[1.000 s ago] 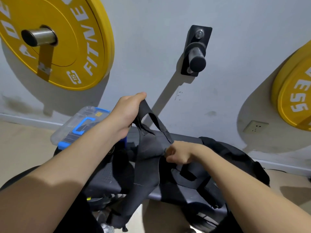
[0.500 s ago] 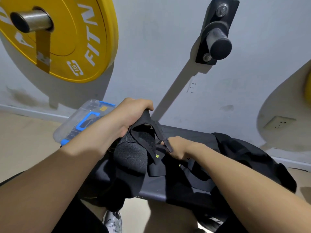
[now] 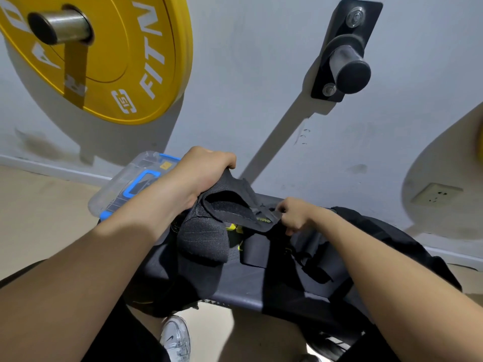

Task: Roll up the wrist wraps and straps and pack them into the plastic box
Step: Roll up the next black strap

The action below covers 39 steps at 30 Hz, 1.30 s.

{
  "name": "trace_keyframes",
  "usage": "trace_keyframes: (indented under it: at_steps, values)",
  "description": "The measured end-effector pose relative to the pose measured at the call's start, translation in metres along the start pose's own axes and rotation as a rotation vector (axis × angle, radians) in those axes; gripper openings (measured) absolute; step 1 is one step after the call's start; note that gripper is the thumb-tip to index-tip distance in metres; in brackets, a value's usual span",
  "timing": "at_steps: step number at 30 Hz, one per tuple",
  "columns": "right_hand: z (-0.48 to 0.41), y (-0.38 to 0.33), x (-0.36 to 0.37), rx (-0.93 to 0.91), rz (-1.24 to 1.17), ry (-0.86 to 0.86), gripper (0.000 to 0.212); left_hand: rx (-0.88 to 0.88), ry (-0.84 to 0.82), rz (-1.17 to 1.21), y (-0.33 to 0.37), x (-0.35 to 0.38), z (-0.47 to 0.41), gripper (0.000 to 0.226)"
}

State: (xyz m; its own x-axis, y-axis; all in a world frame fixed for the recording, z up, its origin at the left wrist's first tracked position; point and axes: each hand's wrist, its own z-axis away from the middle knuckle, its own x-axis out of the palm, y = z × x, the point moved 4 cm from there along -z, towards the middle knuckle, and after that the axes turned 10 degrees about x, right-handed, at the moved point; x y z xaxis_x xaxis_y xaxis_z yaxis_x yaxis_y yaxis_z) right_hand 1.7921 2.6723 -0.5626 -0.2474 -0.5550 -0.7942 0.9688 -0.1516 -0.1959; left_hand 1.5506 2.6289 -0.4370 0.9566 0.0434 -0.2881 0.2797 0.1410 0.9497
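Observation:
A black wrist wrap [image 3: 209, 231] with a velcro strip is held over the dark bench [image 3: 248, 286]. My left hand [image 3: 201, 171] grips its upper end, fingers curled round the fabric. At the wrap's right end, my right hand [image 3: 292, 215] pinches the tip beside some yellow-green lettering. Several more black straps [image 3: 311, 259] lie in a heap on the bench under my right arm. The clear plastic box [image 3: 125, 189] with blue handle and latches sits at the bench's left end, behind my left forearm, its lid closed.
A yellow weight plate [image 3: 125, 56] hangs on a steel peg on the wall at upper left. A black wall peg [image 3: 345, 61] sticks out at upper right. A black bag [image 3: 392, 244] lies on the bench's right side. A white shoe [image 3: 175, 338] shows below.
The wrap hung long from my raised left hand before; now it is bunched lower over the bench. My right hand has shifted to pinch its end.

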Motion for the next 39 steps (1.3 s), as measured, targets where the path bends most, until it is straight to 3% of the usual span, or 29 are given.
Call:
trace_keyframes:
  at_steps: [4,11,14,19,21,23,27,30,39]
  values:
    - [0.002,0.013,0.001,0.015,-0.158,-0.016,0.024,0.018,-0.013,-0.038,-0.001,-0.003,0.006,0.028]
    - [0.017,0.024,-0.001,-0.019,0.159,0.051,0.063,0.048,-0.028,-0.066,0.001,-0.001,0.013,0.027]
    - [0.018,0.025,0.005,-0.051,0.204,0.022,0.050,0.060,-0.042,-0.099,0.001,0.001,0.014,0.023]
    - [0.033,-0.014,0.018,-0.375,0.228,0.108,0.032,0.046,-0.043,-0.233,0.001,-0.005,0.011,0.028]
    - [0.032,-0.021,0.036,-0.392,0.362,0.030,0.065,0.052,-0.053,-0.259,0.000,-0.003,0.010,0.029]
    - [0.030,-0.024,0.057,-0.334,0.551,-0.023,0.079,0.072,-0.066,-0.268,-0.003,0.001,0.010,0.031]
    - [0.031,-0.031,0.083,-0.321,0.663,-0.099,0.071,0.125,-0.091,-0.256,-0.008,0.008,0.011,0.029]
    - [0.033,-0.040,0.073,-0.375,0.631,0.026,0.045,0.158,-0.083,-0.312,-0.010,0.008,0.010,0.032]
    - [0.048,0.022,-0.036,-0.164,0.328,0.305,0.023,0.210,-0.110,-0.386,-0.001,0.023,0.011,0.034]
